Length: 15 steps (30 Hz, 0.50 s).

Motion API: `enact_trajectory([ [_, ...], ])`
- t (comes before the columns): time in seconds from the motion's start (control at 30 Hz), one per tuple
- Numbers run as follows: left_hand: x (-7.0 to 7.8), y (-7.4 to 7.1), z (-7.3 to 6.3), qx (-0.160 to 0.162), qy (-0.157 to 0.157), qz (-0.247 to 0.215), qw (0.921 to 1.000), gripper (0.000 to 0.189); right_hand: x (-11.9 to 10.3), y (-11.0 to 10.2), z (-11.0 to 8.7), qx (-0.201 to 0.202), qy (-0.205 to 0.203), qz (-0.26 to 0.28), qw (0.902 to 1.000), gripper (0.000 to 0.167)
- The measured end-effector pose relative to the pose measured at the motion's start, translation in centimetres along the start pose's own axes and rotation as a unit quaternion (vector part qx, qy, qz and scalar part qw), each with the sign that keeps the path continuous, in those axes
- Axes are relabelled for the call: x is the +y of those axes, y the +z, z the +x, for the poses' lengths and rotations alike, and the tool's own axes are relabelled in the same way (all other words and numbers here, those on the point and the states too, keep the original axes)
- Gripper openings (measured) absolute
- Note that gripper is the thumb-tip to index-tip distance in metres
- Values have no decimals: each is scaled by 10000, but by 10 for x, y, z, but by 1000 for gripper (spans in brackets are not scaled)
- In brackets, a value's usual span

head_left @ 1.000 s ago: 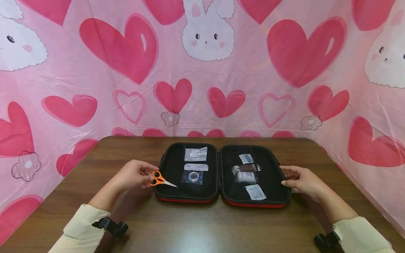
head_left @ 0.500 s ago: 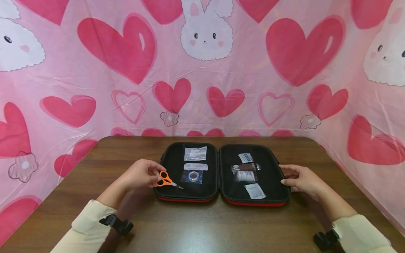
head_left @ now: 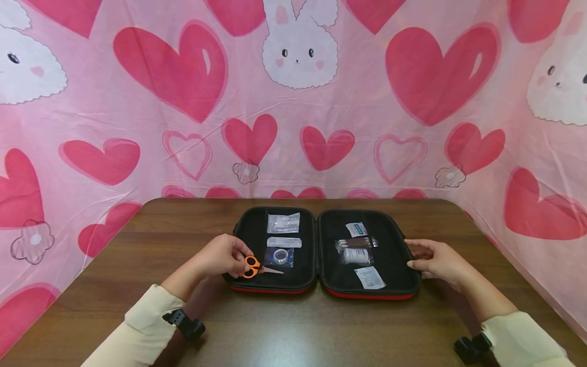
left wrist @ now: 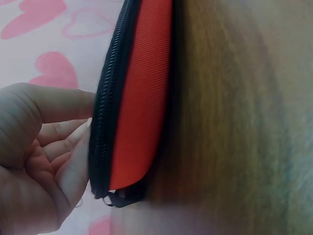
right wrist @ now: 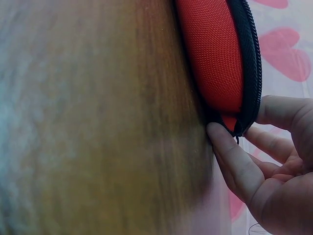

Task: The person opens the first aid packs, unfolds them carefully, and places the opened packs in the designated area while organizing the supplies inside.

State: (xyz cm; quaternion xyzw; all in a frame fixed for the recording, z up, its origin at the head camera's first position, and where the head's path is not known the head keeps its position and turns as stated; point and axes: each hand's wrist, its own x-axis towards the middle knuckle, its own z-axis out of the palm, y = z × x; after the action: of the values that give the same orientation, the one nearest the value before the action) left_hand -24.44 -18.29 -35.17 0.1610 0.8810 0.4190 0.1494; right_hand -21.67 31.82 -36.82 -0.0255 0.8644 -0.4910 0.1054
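A pair of scissors point(head_left: 261, 269) with orange handles is held by the handles in my left hand point(head_left: 224, 256), above the left half of an open zippered case point(head_left: 247, 229). The blades point right, just below a clear packet with a tape roll point(head_left: 281, 256). In the left wrist view, the red outer wall point(left wrist: 144, 88) of the case hides the scissors and my left fingertips. My right hand point(head_left: 435, 259) grips the right edge of the case. The right wrist view shows those fingers point(right wrist: 234, 152) at its red-and-black corner, around the zipper edge.
The left half also holds a white packet point(head_left: 283, 223) and a narrow white packet point(head_left: 284, 242). On the right lie a small sachet point(head_left: 356, 230), cotton swabs point(head_left: 355, 243), a wrapped white roll point(head_left: 356, 256) and a paper sachet point(head_left: 370, 278). A wooden table point(head_left: 293, 326) bears the case.
My left hand has moved right with the scissors, from the case's left edge to farther over its left half. My right hand stays on the right edge.
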Motion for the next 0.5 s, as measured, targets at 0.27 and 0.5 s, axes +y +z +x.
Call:
enact_trajectory([
  [0.27,-1,17,10,-262,163,-179,9994,25,-1,-1,-1,8,18,-103,9999,70],
  [0.5,-1,24,16,-427,261,-299,9983,25,-1,0,0,11,41,-62,10000,69],
])
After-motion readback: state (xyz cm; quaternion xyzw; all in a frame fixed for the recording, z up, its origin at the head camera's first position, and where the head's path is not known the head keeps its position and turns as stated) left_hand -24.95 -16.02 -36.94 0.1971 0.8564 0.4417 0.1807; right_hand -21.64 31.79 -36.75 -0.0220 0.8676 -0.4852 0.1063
